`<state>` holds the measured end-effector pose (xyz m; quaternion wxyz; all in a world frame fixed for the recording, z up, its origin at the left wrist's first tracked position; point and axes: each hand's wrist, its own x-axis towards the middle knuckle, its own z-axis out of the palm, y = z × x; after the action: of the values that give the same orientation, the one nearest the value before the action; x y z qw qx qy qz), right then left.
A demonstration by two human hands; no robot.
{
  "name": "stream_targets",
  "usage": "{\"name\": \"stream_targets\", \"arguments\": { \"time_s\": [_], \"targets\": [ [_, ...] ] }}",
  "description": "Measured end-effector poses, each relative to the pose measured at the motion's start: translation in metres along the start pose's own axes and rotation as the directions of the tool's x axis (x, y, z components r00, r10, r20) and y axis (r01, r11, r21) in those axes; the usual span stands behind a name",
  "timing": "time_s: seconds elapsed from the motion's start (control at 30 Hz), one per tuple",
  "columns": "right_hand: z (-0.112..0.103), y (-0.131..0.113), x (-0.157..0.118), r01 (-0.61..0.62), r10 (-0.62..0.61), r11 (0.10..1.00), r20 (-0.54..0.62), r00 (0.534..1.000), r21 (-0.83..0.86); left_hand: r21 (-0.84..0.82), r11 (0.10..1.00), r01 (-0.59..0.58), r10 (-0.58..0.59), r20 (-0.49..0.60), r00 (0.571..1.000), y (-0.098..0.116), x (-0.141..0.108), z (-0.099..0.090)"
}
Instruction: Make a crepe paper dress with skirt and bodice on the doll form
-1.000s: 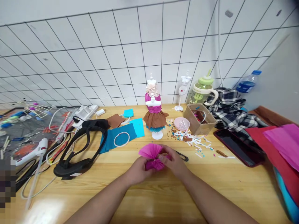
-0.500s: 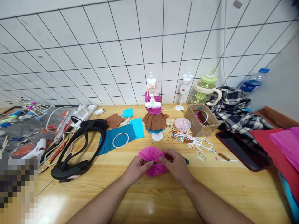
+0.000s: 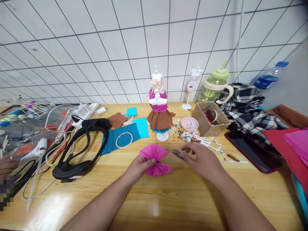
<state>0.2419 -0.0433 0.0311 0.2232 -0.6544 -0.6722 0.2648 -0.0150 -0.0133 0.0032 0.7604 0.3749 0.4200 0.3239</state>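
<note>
A pink pleated paper fan, spread out like a bow with a gap at its right side, is pinched at the middle by my left hand. My right hand is apart from the paper, its thumb and fingers spread over a small pair of pliers. The jaws point left on the table; my hand hides the handles, and firm contact cannot be made out. Just behind stands a small white dress form wearing a pink top and a brown paper skirt.
A black headset frame, a white ring and blue paper lie left. Another person's hand is near a glue gun. Rightward are a pink dish, scraps, a cardboard box and a phone.
My right hand has let go of the pink paper and moved right to the pliers. The fan now gapes at its right side. Another person's hand has appeared at the left edge.
</note>
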Motion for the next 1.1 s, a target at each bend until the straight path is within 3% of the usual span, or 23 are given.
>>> {"name": "stream_targets", "arguments": {
  "time_s": [0.1,0.2,0.37,0.6,0.7,0.93,1.1],
  "targets": [
    [-0.008,0.010,-0.004,-0.008,0.037,0.953,0.090,0.995,-0.302,-0.107,0.993,0.052,-0.055,-0.025,0.998,0.006,0.000,0.000],
    [-0.002,0.012,-0.003,-0.012,0.082,0.926,0.171,0.982,-0.378,-0.103,0.989,0.107,-0.109,-0.015,0.994,0.012,0.000,0.001],
    [0.003,0.007,0.002,0.042,0.022,0.966,0.246,0.969,-0.255,-0.069,0.983,0.169,-0.168,0.022,0.986,0.017,-0.005,-0.009],
    [0.000,0.001,0.000,0.021,-0.024,0.999,0.097,0.995,0.026,-0.016,0.981,0.192,-0.192,0.020,0.981,0.029,-0.008,-0.034],
    [0.003,0.002,0.002,0.059,-0.076,0.987,0.111,0.991,0.147,-0.011,0.985,0.171,-0.171,0.031,0.985,0.032,-0.007,-0.036],
    [0.017,-0.005,0.001,0.196,-0.192,0.981,0.175,0.966,-0.004,0.078,0.971,0.224,-0.233,0.138,0.963,0.030,-0.004,-0.038],
    [0.028,-0.025,-0.001,0.096,-0.064,0.987,0.230,0.971,-0.130,0.116,0.966,0.232,-0.249,0.173,0.953,0.029,-0.004,-0.040]
  ]
}}
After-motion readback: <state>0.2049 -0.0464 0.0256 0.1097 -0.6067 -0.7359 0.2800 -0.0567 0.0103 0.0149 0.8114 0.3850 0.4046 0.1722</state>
